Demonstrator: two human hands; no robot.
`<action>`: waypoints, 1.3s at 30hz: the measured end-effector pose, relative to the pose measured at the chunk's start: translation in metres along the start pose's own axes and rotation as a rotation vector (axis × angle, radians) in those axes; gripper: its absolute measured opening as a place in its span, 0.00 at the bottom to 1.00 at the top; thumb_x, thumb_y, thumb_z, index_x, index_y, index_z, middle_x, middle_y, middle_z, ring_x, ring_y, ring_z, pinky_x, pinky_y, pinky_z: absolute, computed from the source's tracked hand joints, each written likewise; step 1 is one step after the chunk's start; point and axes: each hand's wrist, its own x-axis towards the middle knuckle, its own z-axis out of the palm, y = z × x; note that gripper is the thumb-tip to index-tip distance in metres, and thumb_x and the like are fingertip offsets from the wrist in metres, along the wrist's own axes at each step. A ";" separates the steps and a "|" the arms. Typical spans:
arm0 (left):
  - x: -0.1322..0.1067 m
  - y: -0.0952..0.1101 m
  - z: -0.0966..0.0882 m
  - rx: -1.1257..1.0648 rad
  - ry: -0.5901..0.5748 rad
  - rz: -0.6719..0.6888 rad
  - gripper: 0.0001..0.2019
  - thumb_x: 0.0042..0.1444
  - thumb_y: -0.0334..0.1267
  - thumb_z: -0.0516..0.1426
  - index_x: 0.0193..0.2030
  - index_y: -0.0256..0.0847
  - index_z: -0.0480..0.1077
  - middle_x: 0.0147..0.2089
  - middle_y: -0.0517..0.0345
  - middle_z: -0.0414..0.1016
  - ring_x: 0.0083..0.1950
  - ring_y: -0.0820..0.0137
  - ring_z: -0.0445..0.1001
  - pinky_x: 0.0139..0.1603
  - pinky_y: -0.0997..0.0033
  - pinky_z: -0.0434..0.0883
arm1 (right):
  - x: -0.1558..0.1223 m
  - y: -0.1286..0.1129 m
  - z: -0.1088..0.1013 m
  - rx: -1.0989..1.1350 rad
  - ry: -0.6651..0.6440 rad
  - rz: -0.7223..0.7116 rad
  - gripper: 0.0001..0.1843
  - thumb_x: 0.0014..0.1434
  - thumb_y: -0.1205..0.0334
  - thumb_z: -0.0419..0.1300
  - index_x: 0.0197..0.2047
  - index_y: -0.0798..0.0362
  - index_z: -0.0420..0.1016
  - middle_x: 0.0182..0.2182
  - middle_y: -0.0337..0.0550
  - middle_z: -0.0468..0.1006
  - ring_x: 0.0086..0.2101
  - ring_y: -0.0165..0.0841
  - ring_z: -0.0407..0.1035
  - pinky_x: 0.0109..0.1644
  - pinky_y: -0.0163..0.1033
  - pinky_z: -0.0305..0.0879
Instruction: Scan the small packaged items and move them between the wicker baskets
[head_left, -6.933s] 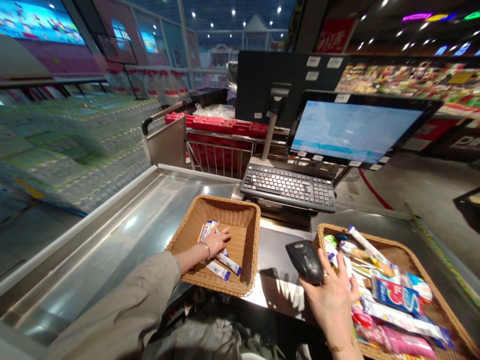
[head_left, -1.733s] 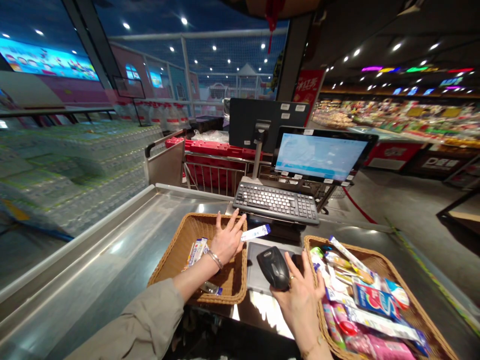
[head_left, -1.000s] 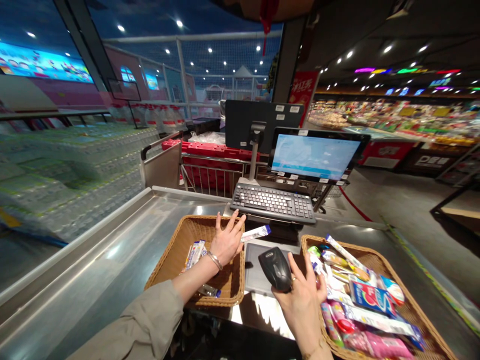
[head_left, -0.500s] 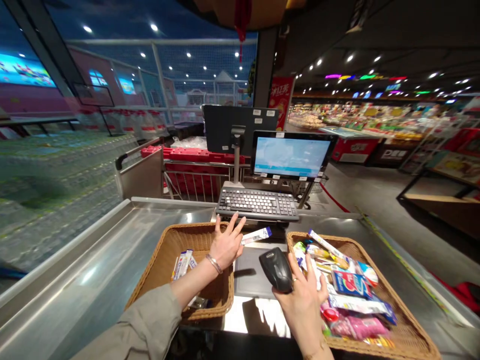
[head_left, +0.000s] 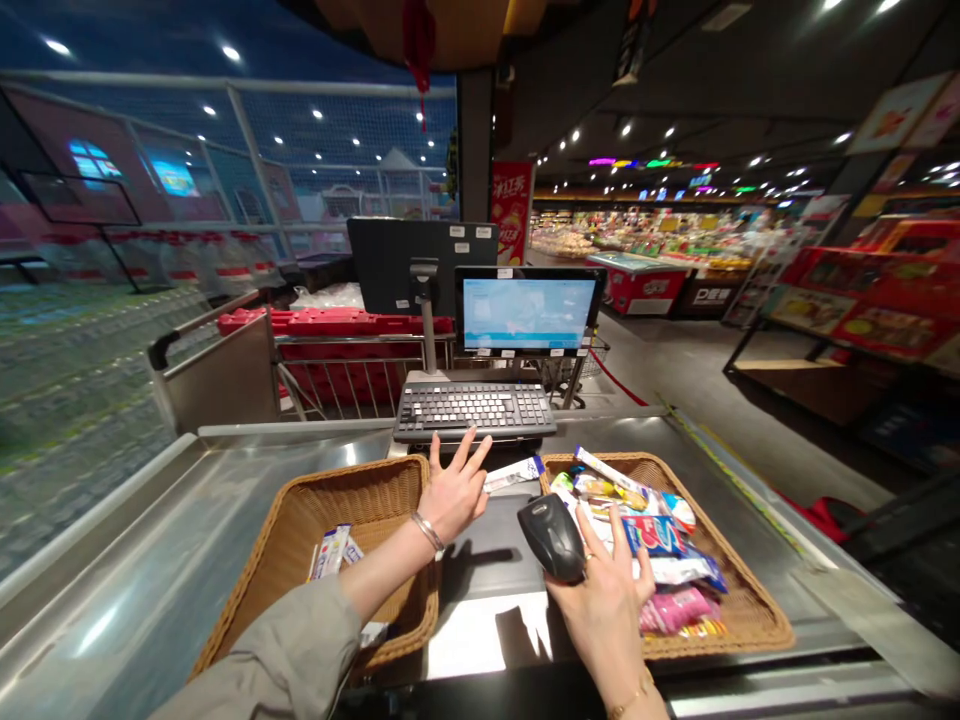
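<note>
- netted wall, upper left (head_left: 337, 120)
- shrink-wrapped bottled water stacks, left (head_left: 75, 400)
- red banner on dark pillar (head_left: 511, 210)
- red display shelving, right (head_left: 847, 280)
- polished grey floor (head_left: 675, 420)
- ceiling spotlights (head_left: 622, 130)

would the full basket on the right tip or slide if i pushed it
The wicker basket probably won't tip, being wide and shallow. It may slide fairly easily on the smooth steel counter. Filled with snack packets, it's likely light for its size.

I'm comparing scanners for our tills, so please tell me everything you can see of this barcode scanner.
The handheld barcode scanner has a rounded, dark grey body that looks like plastic, and its head tilts up and to the left. It sits in the person's right hand, the only thing touching it, above the dark counter. No cable or label can be made out.
</note>
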 end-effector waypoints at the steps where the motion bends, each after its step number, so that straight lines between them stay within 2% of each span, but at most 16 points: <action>1: 0.003 0.002 0.001 -0.006 0.006 0.008 0.05 0.57 0.38 0.59 0.37 0.43 0.76 0.72 0.53 0.61 0.75 0.50 0.51 0.69 0.30 0.19 | -0.001 0.003 -0.001 -0.004 -0.019 0.023 0.17 0.52 0.54 0.60 0.44 0.45 0.80 0.55 0.43 0.77 0.65 0.54 0.52 0.64 0.62 0.39; 5: 0.013 0.011 0.006 -0.014 0.028 0.039 0.05 0.57 0.39 0.59 0.36 0.43 0.76 0.72 0.54 0.60 0.74 0.50 0.53 0.70 0.30 0.19 | -0.002 0.006 -0.012 -0.025 -0.064 0.081 0.14 0.53 0.53 0.60 0.42 0.45 0.82 0.54 0.45 0.78 0.65 0.55 0.53 0.64 0.64 0.40; 9: 0.025 0.021 0.011 -0.037 0.041 0.066 0.05 0.57 0.39 0.59 0.36 0.43 0.76 0.71 0.54 0.61 0.74 0.51 0.54 0.70 0.31 0.18 | -0.001 0.008 -0.023 -0.078 -0.036 0.129 0.15 0.55 0.55 0.60 0.45 0.44 0.81 0.54 0.45 0.78 0.64 0.55 0.54 0.63 0.64 0.43; 17: 0.048 0.042 0.023 -0.111 0.070 0.121 0.06 0.58 0.40 0.58 0.35 0.44 0.75 0.71 0.54 0.62 0.74 0.51 0.53 0.70 0.31 0.19 | -0.006 0.029 -0.024 -0.147 0.025 0.202 0.18 0.53 0.51 0.62 0.48 0.42 0.79 0.53 0.42 0.79 0.64 0.54 0.55 0.60 0.62 0.46; 24: 0.065 0.061 0.033 -0.167 0.069 0.170 0.06 0.58 0.40 0.59 0.38 0.44 0.76 0.70 0.52 0.63 0.75 0.51 0.50 0.69 0.30 0.18 | -0.013 0.046 -0.033 -0.156 0.040 0.269 0.14 0.54 0.46 0.61 0.38 0.44 0.81 0.52 0.44 0.80 0.65 0.52 0.53 0.63 0.61 0.43; 29: 0.076 0.075 0.042 -0.194 0.061 0.215 0.06 0.58 0.41 0.59 0.38 0.44 0.76 0.71 0.53 0.63 0.76 0.51 0.47 0.69 0.30 0.19 | -0.023 0.063 -0.033 -0.174 0.021 0.319 0.18 0.54 0.46 0.60 0.42 0.47 0.81 0.53 0.45 0.79 0.66 0.52 0.52 0.64 0.61 0.42; 33: 0.084 0.088 0.048 -0.228 0.044 0.236 0.07 0.59 0.40 0.57 0.37 0.44 0.76 0.71 0.55 0.62 0.76 0.51 0.49 0.70 0.31 0.18 | -0.030 0.074 -0.036 -0.198 0.064 0.357 0.18 0.55 0.45 0.58 0.40 0.47 0.81 0.52 0.45 0.80 0.65 0.51 0.54 0.64 0.61 0.42; 37: 0.091 0.100 0.053 -0.263 0.017 0.257 0.07 0.57 0.40 0.59 0.38 0.43 0.76 0.71 0.53 0.63 0.76 0.50 0.50 0.69 0.31 0.17 | -0.034 0.080 -0.041 -0.217 0.076 0.406 0.23 0.57 0.43 0.54 0.46 0.48 0.80 0.52 0.46 0.79 0.65 0.50 0.54 0.65 0.61 0.42; 39: 0.095 0.106 0.055 -0.277 0.004 0.267 0.08 0.58 0.41 0.58 0.39 0.43 0.77 0.71 0.53 0.63 0.76 0.50 0.49 0.69 0.31 0.16 | -0.036 0.082 -0.044 -0.222 0.059 0.436 0.23 0.58 0.43 0.54 0.45 0.48 0.80 0.52 0.48 0.79 0.65 0.51 0.53 0.65 0.62 0.41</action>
